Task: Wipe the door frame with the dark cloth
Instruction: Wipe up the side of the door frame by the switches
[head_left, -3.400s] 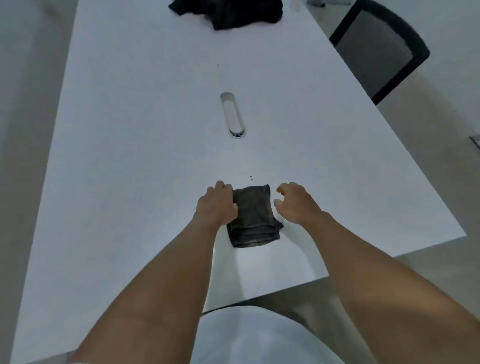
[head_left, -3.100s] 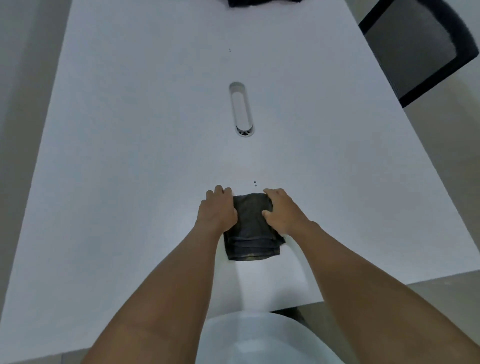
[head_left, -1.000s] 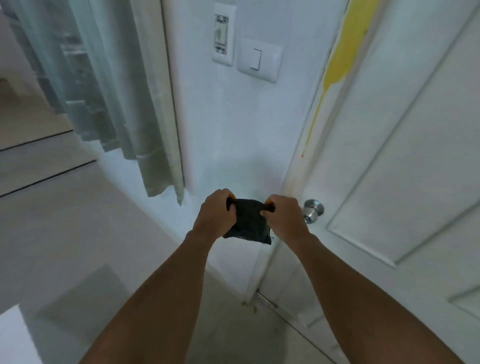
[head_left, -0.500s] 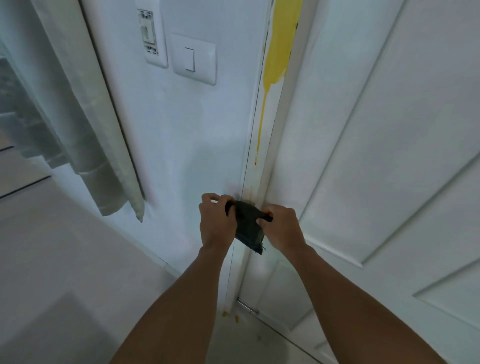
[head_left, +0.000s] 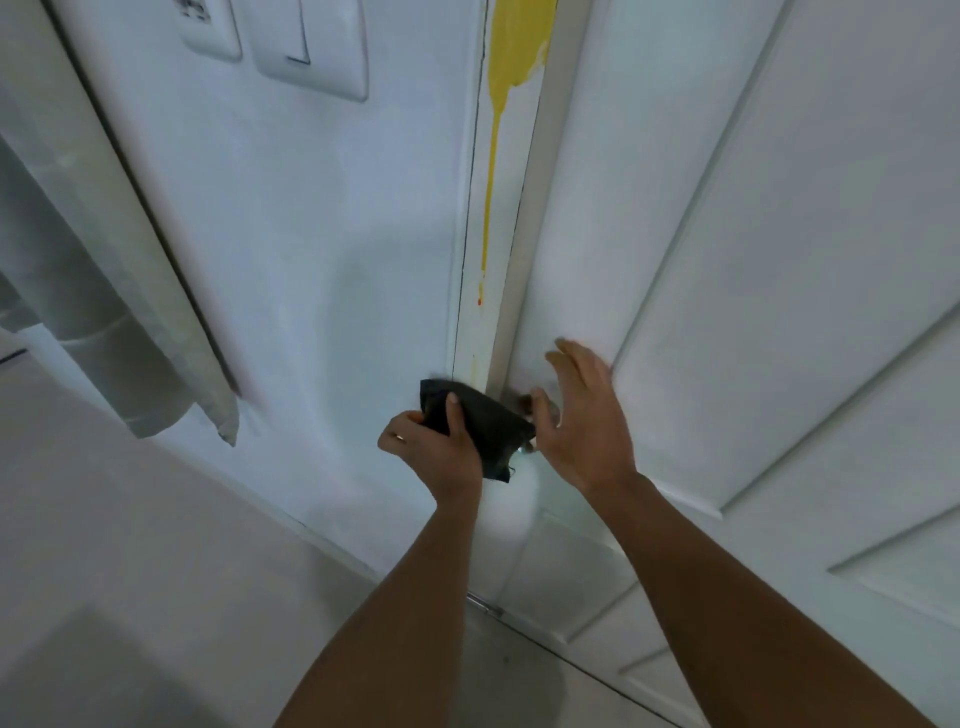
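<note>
The white door frame (head_left: 475, 332) runs up the middle of the view, with a yellow stain (head_left: 506, 67) at its top that drips down in a thin line. My left hand (head_left: 434, 449) grips the dark cloth (head_left: 488, 423) low in front of the frame, thumb on top of the fabric. My right hand (head_left: 584, 415) is just right of the cloth, fingers spread and holding nothing, in front of the white door. Part of the door knob is hidden behind the cloth and my right hand.
The white panelled door (head_left: 727, 260) fills the right side. White wall switches (head_left: 306, 47) sit on the wall at top left. A pale curtain (head_left: 104, 291) hangs at the left. The light floor (head_left: 156, 597) spreads below.
I have stepped closer to the door frame. My right hand has let go of the cloth and opened beside it. My left hand alone holds the cloth now.
</note>
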